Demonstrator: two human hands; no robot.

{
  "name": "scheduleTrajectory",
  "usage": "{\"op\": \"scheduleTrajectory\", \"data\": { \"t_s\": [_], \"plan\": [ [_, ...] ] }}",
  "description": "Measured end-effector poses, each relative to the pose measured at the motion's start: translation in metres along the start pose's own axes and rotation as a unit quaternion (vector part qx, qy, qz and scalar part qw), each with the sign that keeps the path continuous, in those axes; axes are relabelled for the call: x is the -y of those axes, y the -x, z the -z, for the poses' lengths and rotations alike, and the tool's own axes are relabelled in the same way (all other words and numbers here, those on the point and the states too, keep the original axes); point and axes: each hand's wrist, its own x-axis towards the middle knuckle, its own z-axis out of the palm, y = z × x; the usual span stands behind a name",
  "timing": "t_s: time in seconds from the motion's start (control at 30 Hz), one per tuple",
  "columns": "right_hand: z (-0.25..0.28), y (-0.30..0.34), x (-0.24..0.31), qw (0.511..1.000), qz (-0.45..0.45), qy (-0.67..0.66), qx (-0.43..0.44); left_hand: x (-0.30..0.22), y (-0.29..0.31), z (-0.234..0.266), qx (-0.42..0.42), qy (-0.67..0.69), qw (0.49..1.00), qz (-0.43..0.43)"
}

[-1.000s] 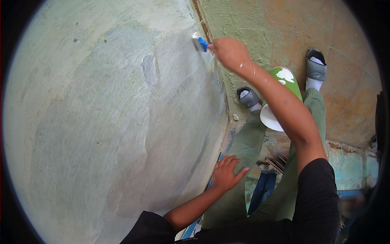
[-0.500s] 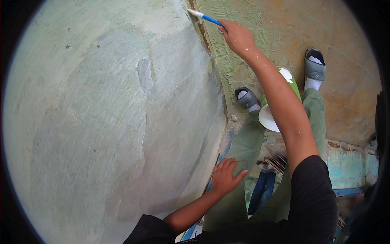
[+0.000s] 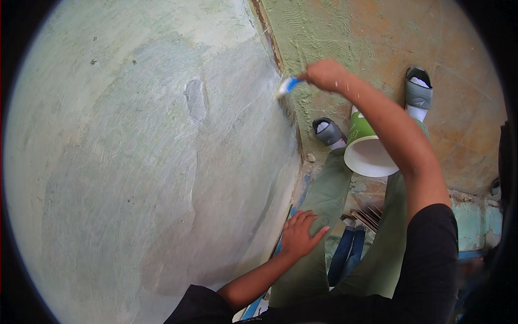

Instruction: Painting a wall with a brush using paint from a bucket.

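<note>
My right hand (image 3: pixel 325 75) is closed around the blue handle of a paintbrush (image 3: pixel 287 86). Its pale bristles, blurred by motion, meet the lower edge of the grey-green wall (image 3: pixel 135 162), where the wall joins the floor. Spread flat, my left hand (image 3: pixel 300 233) rests on my left thigh and holds nothing. Between my legs is a green and white bucket (image 3: pixel 372 154), partly covered by my right forearm. Its white mouth faces me, and I cannot make out any paint inside.
A chipped strip (image 3: pixel 268 35) runs along the wall's foot. The greenish-brown floor (image 3: pixel 453 32) bears rough plaster marks. My feet, in grey slides (image 3: pixel 418 89), stand either side of the bucket. Behind me are a turquoise ledge (image 3: pixel 469 221), stacked thin sheets (image 3: pixel 368 217) and another person's blue-trousered legs (image 3: pixel 347 251).
My right hand has drawn the brush down along the wall's bottom edge, toward me. More of the bucket's mouth shows now. My left hand has stayed on the thigh.
</note>
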Motion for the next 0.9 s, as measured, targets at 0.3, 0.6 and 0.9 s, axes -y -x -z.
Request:
{"op": "scheduleTrajectory", "data": {
  "t_s": [0.3,0.6,0.9],
  "plan": [
    [0.093,-0.044,-0.032,0.945,-0.098,-0.168,-0.263,0.005,0.003,-0.001,-0.004,0.001,1.000,0.008],
    [-0.039,-0.012,0.060,0.913,-0.159,-0.292,-0.235,0.000,0.001,0.000,-0.004,0.000,1.000,-0.002],
    [-0.029,0.035,0.034,0.995,-0.068,-0.066,0.039,-0.008,-0.002,0.003,0.000,-0.016,1.000,-0.002]
  ]
}}
